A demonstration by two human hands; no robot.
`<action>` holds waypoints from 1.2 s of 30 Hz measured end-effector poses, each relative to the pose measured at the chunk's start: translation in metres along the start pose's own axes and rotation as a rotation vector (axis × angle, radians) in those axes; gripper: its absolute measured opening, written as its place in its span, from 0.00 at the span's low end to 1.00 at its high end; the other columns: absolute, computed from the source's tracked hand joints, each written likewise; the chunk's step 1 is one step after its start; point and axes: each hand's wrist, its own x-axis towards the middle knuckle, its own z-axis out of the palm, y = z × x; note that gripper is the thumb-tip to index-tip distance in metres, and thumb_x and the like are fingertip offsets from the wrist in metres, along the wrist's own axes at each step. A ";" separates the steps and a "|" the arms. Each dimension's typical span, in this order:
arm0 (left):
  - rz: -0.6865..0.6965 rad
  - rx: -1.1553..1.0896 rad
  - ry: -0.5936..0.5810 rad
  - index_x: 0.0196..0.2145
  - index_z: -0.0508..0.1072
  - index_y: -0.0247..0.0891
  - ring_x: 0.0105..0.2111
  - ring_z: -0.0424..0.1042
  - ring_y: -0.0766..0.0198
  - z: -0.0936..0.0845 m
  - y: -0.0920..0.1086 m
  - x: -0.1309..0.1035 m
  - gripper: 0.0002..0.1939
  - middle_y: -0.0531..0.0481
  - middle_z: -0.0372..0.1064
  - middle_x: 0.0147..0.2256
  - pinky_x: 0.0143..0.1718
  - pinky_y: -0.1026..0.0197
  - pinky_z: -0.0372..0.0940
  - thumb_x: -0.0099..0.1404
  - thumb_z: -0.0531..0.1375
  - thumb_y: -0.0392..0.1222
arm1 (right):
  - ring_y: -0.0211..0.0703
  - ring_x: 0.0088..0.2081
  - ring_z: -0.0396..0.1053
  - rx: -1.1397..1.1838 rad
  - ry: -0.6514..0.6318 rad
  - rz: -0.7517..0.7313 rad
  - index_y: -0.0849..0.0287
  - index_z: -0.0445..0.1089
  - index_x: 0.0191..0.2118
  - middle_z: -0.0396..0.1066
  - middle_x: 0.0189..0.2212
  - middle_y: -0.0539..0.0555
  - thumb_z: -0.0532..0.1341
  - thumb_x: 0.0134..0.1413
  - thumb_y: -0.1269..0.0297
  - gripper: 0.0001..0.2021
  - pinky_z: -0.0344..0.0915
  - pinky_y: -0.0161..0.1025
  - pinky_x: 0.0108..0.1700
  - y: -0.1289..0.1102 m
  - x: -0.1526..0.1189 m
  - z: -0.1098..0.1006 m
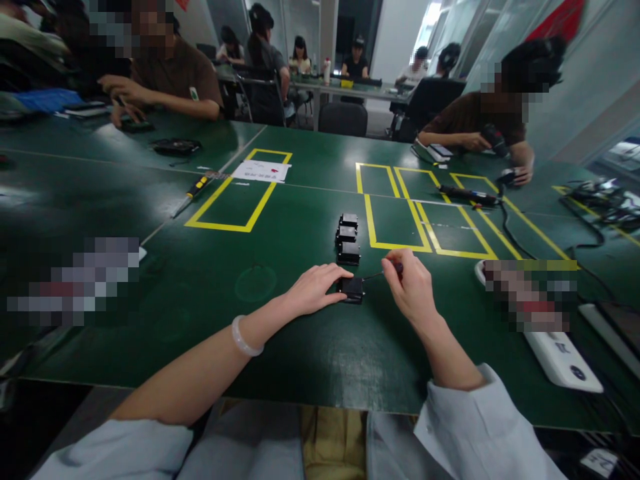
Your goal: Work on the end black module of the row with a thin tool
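Note:
A small black block lies on the green table in front of me. My left hand holds it from the left, with fingers on its top and near edges. My right hand is closed around the dark handle of a thin screwdriver, whose shaft points left to the block's right side. Just beyond stand three similar black blocks in a row: the nearest, the middle one and the farthest.
Yellow tape rectangles mark the green table. A yellow-black tool and a paper sheet lie left; a black electric tool with a cable and a white device lie right. People sit across the table.

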 end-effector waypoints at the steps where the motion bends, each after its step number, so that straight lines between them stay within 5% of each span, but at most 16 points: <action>1: 0.000 0.002 0.002 0.54 0.63 0.44 0.46 0.67 0.57 0.000 0.000 0.000 0.21 0.49 0.67 0.47 0.45 0.57 0.61 0.65 0.61 0.46 | 0.41 0.29 0.66 0.005 -0.001 -0.004 0.57 0.63 0.37 0.69 0.29 0.52 0.52 0.62 0.59 0.08 0.61 0.39 0.34 0.000 0.000 0.000; 36: -0.012 -0.011 -0.005 0.54 0.63 0.44 0.47 0.68 0.56 -0.001 0.001 0.000 0.21 0.47 0.67 0.47 0.46 0.56 0.61 0.65 0.60 0.46 | 0.41 0.30 0.66 0.054 0.029 0.001 0.56 0.62 0.40 0.69 0.29 0.52 0.50 0.61 0.64 0.06 0.63 0.40 0.35 0.001 -0.002 0.002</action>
